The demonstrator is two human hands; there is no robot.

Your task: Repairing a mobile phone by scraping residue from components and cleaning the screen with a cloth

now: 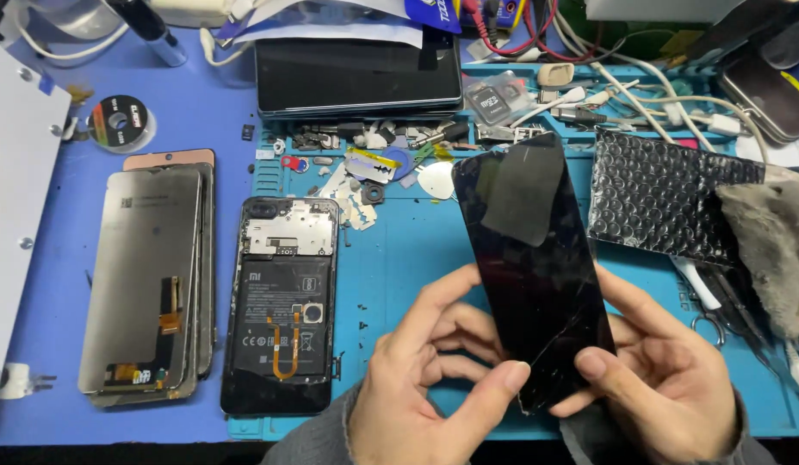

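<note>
Both hands pinch a cracked black phone screen [537, 267] above the blue mat's [408, 250] near right: left hand [434, 379], right hand [666, 379]. Thin, brittle glass, likely best gripped by its edges.

Both hands bare, no gloves or rings that I can see. Left hand [425, 379] and right hand [666, 379] come out of grey knit sleeves [318, 439], nails short.

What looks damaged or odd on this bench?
The black phone screen held by the left hand and right hand has cracks running across its lower part. Beside it, an opened phone lies with its insides bare, and small loose parts are scattered above.
</note>
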